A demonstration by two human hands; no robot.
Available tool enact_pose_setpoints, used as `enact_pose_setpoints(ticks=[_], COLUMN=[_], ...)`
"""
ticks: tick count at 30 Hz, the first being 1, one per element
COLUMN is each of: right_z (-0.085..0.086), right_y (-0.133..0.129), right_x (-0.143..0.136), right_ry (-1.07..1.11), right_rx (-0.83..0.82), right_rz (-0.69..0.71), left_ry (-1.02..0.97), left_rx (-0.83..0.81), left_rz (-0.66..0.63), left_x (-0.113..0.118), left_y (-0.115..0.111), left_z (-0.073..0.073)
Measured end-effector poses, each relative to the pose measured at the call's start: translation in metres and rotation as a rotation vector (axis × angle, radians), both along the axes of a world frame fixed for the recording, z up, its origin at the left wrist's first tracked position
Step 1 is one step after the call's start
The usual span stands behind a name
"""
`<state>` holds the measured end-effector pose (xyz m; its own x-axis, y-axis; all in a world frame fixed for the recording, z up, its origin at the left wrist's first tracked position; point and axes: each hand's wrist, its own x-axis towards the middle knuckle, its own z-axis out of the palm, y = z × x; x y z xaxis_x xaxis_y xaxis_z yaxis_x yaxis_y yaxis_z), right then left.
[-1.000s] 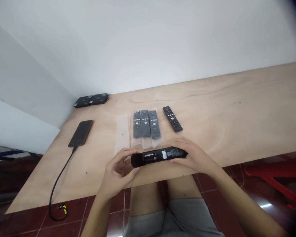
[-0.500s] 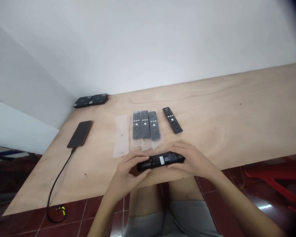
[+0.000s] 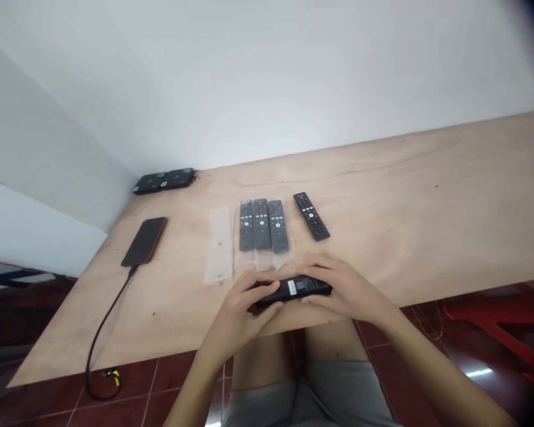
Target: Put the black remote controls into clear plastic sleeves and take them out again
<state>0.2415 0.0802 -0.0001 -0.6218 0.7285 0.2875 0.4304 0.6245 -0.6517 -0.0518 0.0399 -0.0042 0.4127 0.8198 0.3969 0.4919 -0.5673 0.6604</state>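
Note:
A black remote control [image 3: 293,288] lies back side up between my hands near the table's front edge, a white label on its back. My left hand [image 3: 244,302] grips its left end, with thumb and fingers on either side. Around the right end my right hand [image 3: 338,286] is closed, covering that tip. Just beyond are three remotes in clear plastic sleeves [image 3: 261,225], side by side with buttons up. To their left lies a flat clear sleeve [image 3: 219,244]. An unwrapped remote [image 3: 311,216] rests at a slant to their right.
A phone [image 3: 145,242] with a black cable [image 3: 107,317] lies at the left; the cable hangs over the front edge. Two black boxes [image 3: 178,178] stand in the back left corner by the wall. A red plastic chair [image 3: 489,323] is at the lower right.
My left hand has slid to the right along the remote, and its fingers now cover the spot near the left end where a gap showed before. My right hand has barely moved.

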Motion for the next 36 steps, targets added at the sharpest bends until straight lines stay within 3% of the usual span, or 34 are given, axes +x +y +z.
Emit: enact_pose_setpoints(ticks=[6,9,12,15,19,24,28,30,36], right_z=[0.001,0.002,-0.002,-0.006,-0.01,-0.011,-0.003,0.001,0.0], right_y=[0.001,0.001,0.0,0.001,0.004,0.004,0.004,0.005,0.012], right_x=[0.003,0.006,0.007,0.007,0.008,0.017,0.027,0.034,0.056], right_ry=[0.108,0.127,0.122,0.117,0.087,0.009,0.047,0.069,0.155], right_rx=[-0.027,-0.063,-0.07,-0.018,0.037,0.028,-0.055,-0.118,-0.184], right_rz=[0.008,-0.049,-0.127,-0.168,-0.15,-0.104,-0.095,-0.08,-0.111], left_ry=[0.009,-0.004,0.141,0.306,0.301,0.163,0.091,0.048,-0.069], left_rx=[-0.01,0.089,0.239,0.298,0.308,0.221,-0.073,-0.139,-0.324], left_rz=[0.078,0.254,0.414,0.457,0.493,0.531,0.326,0.295,0.31], left_x=[-0.006,-0.025,-0.052,-0.074,-0.083,-0.063,-0.025,-0.005,0.03], left_y=[-0.004,-0.004,0.0,0.006,0.008,-0.01,-0.035,-0.044,-0.039], left_z=[0.004,0.004,0.001,-0.003,-0.005,0.004,0.01,0.009,0.007])
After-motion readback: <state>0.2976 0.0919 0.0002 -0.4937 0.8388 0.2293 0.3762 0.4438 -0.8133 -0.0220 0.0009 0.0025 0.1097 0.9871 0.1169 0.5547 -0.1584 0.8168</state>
